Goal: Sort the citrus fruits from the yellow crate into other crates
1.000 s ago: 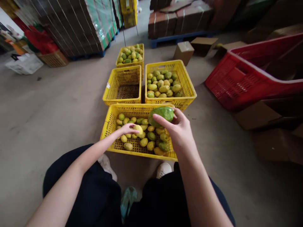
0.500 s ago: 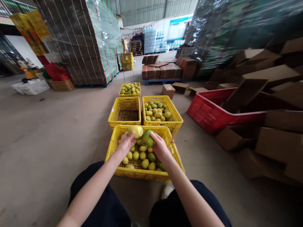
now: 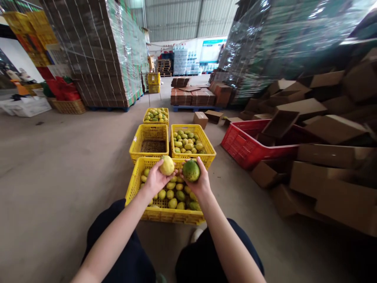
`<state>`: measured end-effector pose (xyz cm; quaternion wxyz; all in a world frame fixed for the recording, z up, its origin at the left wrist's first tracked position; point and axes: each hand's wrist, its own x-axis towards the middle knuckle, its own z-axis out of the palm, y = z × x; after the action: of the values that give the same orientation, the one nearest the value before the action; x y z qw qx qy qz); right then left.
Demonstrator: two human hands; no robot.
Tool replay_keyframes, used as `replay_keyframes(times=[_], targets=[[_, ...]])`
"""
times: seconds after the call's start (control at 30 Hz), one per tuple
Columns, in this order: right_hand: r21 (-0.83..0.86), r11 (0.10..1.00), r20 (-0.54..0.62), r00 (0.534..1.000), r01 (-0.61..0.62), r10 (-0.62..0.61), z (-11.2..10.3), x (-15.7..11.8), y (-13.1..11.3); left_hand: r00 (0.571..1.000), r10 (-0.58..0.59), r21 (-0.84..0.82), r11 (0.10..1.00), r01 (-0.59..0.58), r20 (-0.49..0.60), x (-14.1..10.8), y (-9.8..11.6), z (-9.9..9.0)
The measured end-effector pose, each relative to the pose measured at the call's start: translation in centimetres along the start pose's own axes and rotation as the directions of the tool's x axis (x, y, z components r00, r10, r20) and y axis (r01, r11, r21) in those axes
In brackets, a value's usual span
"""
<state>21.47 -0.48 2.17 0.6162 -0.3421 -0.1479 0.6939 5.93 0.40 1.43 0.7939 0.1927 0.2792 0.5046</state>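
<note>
Head view, left hand (image 3: 154, 181): the fingers are curled round a yellow fruit (image 3: 167, 165), with the palm beside it.
Right hand (image 3: 203, 182): the fingers are wrapped round a green fruit (image 3: 191, 170), from its side and below.
Held fruits: both are up above the near yellow crate (image 3: 172, 216), side by side, with a small gap between.
Feel: each one fits a hand, so it looks not too heavy; the green one may be harder, the yellow one a bit softer. The skin looks smooth and could slip, and a hard squeeze or drop could bruise it.
Best hold: round the fat middle, with the whole hand.
Crate: more fruits (image 3: 172, 203) lie inside, below the hands.
Right side: a red crate (image 3: 246, 151) stands near cardboard boxes (image 3: 344, 200).
</note>
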Motion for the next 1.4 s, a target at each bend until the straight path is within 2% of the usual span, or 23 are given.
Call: replay_keyframes(times=[0.13,0.37,0.5,0.6,0.73,0.83,0.97,1.07,1.23,1.4], targets=[[-0.031,1.000,0.076,0.997,-0.003,0.006,0.4,-0.9,0.1,0.999,-0.007,-0.047,0.999,0.006,-0.037,-1.1,0.5,0.6],[-0.052,0.998,0.142,0.989,-0.038,0.045,0.2,0.1,2.9,0.994,-0.055,-0.272,0.962,0.027,-0.097,-0.9,1.3,-3.1],[-0.085,0.994,0.170,0.983,-0.061,0.075,0.5,1.0,4.6,0.998,-0.039,-0.200,0.979,0.028,-0.048,-1.0,3.0,-3.5],[-0.133,0.983,0.201,0.968,-0.127,0.152,1.7,1.1,4.6,0.999,-0.003,-0.190,0.982,-0.008,-0.054,-1.6,4.2,-3.2],[-0.121,0.985,0.206,0.968,-0.120,0.143,3.6,0.5,3.2,0.994,0.032,-0.304,0.951,-0.062,-0.103,-1.7,5.1,-3.1],[-0.108,0.990,0.194,0.975,-0.091,0.111,3.7,0.1,2.5,0.992,0.032,-0.310,0.948,-0.068,-0.121,-1.4,5.1,-2.7],[-0.089,0.994,0.194,0.978,-0.066,0.082,2.1,0.4,2.8,0.996,0.019,-0.274,0.961,-0.041,-0.086,-0.6,4.1,-2.1],[-0.044,0.997,0.166,0.983,-0.070,0.076,1.0,1.0,3.2,0.998,0.035,-0.243,0.969,-0.047,-0.056,0.0,3.2,-2.4],[0.042,0.989,0.239,0.963,-0.139,0.125,0.3,1.2,3.9,0.989,0.030,-0.222,0.973,-0.062,-0.146,0.2,2.5,-3.4],[0.050,0.987,0.274,0.952,-0.153,0.133,0.3,0.5,4.5,0.978,0.028,-0.255,0.964,-0.081,-0.205,-0.8,2.2,-2.8]])
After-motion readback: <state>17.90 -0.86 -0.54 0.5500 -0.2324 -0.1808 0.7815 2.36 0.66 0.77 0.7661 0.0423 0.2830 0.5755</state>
